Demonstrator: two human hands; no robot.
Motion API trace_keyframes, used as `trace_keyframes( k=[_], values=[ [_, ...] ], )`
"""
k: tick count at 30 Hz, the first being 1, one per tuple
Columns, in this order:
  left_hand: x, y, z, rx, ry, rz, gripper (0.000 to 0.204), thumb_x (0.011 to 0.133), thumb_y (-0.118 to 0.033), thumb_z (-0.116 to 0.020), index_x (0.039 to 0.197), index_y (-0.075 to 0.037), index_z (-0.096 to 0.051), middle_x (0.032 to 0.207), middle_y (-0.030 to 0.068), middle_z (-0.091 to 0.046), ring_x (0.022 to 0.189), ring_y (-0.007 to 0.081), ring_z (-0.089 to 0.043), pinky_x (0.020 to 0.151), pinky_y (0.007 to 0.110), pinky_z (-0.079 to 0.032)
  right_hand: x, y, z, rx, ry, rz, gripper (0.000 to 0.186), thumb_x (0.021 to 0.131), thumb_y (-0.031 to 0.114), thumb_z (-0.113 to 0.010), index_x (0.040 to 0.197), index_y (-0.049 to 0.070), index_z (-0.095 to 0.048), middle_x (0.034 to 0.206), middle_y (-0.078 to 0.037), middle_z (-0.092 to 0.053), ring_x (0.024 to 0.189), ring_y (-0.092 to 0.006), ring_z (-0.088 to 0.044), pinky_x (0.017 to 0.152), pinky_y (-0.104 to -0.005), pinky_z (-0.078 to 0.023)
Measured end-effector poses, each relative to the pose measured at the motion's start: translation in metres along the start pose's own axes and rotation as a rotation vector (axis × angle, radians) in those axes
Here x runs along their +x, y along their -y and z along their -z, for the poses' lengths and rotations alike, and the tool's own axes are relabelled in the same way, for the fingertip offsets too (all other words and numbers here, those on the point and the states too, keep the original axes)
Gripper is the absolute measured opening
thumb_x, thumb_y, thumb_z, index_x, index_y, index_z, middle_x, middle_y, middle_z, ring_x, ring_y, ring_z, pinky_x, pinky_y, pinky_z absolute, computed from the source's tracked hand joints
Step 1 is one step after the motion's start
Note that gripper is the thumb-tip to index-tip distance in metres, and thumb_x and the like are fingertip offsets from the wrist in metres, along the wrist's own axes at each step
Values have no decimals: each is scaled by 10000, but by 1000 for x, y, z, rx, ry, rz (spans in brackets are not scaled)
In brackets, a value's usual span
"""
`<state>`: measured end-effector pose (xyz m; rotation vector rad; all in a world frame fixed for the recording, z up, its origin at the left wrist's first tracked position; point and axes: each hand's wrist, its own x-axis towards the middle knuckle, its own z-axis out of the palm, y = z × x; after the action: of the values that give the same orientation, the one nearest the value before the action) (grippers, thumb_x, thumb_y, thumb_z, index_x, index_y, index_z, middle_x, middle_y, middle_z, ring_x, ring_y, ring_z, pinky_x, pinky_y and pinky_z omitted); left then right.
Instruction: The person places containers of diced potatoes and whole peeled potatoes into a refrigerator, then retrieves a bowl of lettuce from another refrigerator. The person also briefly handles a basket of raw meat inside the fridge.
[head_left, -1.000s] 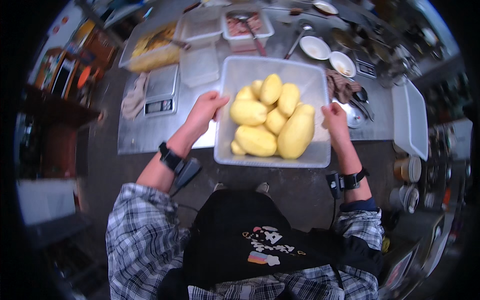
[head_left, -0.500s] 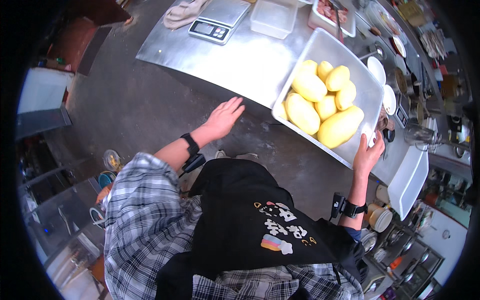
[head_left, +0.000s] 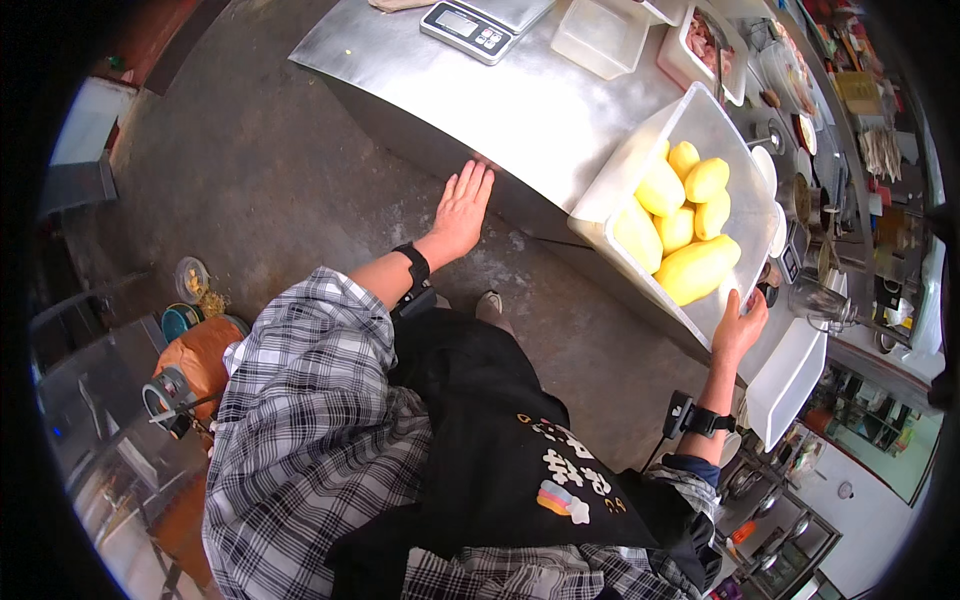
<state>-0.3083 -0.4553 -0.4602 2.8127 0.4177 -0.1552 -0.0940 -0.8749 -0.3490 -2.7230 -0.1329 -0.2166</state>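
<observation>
Versus 1.0 s ago: the left hand [head_left: 462, 212] has been taken off the translucent tub [head_left: 735, 165], whose left side was then held; the view has also been turned, so tub and table [head_left: 500, 115] are now seen slanting, with the tub shifted right in frame. Versus 0.5 s ago: view swung a bit further, left hand free in both. Potatoes [head_left: 700, 270], peeled and yellow, are carried in the tub, which is seen at the table's front edge; base is hidden, so overhang can't be told. Left hand: nothing gripped, fingers straight and nearly together, tips just by the table edge; contact can't be told. Right hand [head_left: 738, 325]: placed at the tub's near right corner, thumb and fingers parted; whether the rim is pinched can't be told. Edges: table front is run diagonally from upper left down to the tub. Scale [head_left: 470, 30] and plastic container [head_left: 600, 40] are set farther back, separated from the tub by a stretch of steel top. Meat tub [head_left: 683, 65] is parked close behind; right side is crowded, white tray [head_left: 785, 385] included. Widest room is given by the floor [head_left: 300, 180], left of the table.
</observation>
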Motion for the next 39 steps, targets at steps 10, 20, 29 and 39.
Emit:
trace_keyframes(
  k=[10, 20, 29, 39],
  values=[
    [3, -9, -19, 82, -52, -71, 706, 783, 52, -536, 1450, 3, -309, 1500, 178, -323, 1434, 316, -241, 1166, 517, -161, -1, -9, -4, 19, 41, 55, 459, 849, 152, -686, 1227, -50, -522, 1164, -211, -555, 1070, -350, -551, 941, -415, -434],
    [24, -42, -48, 156, -95, -34, 519, 823, -4, -546, 1334, -43, -466, 1400, 117, -435, 1382, 267, -323, 1143, 539, -207, 8, -30, 9, 9, 60, 80, 529, 845, 144, -694, 1270, -84, -477, 1211, -244, -541, 1122, -371, -535, 972, -424, -417],
    [24, -72, -54, 237, -100, 49, 540, 865, -12, -494, 1394, -82, -413, 1469, 95, -391, 1407, 228, -301, 1133, 513, -248, 20, -50, 21, 144, 130, 129, 578, 850, 157, -701, 1289, -120, -446, 1241, -266, -519, 1148, -369, -524, 993, -415, -406],
    [-118, -43, -13, 408, 140, 67, 754, 796, 119, -507, 1484, -114, -305, 1594, 61, -174, 1479, 226, -137, 1192, 474, -162, 22, -47, 26, 376, 191, 88, 582, 874, 164, -687, 1300, -134, -427, 1235, -254, -507, 1122, -344, -535, 973, -411, -419]
  ],
)
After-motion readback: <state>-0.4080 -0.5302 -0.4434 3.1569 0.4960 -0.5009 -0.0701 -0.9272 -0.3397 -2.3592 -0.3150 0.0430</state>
